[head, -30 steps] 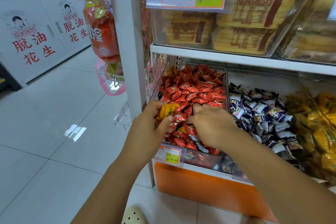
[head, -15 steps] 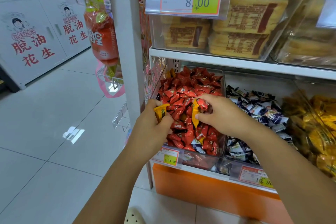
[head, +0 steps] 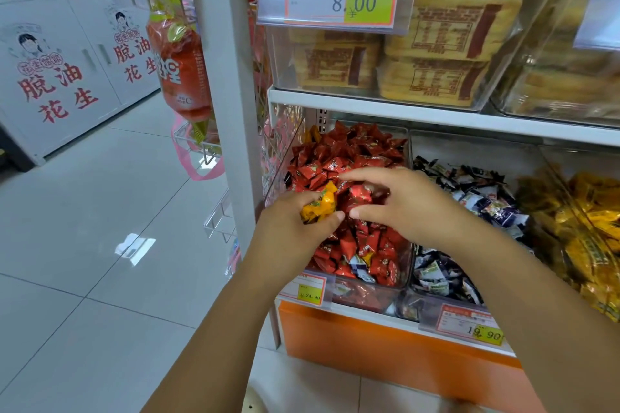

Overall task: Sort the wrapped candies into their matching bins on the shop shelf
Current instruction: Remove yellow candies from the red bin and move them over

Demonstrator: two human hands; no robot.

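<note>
The left hand (head: 295, 228) is gripping yellow candies (head: 318, 204), likely gathering strays bound for the yellow bin (head: 553, 178) far right. The right hand (head: 409, 208) is hovering half-curled over the red bin (head: 365, 295)'s red candies (head: 355, 151); whether it is pinching one, I cannot tell. The middle bin (head: 469, 147) is holding dark-wrapped candies (head: 476, 198).

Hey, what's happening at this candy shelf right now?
A person is picking strays out of the red candy bin. The left hand grips yellow candies; the right hand reaches over the red pile, though whether it holds one is unclear. The yellow bin sits far right.
</note>
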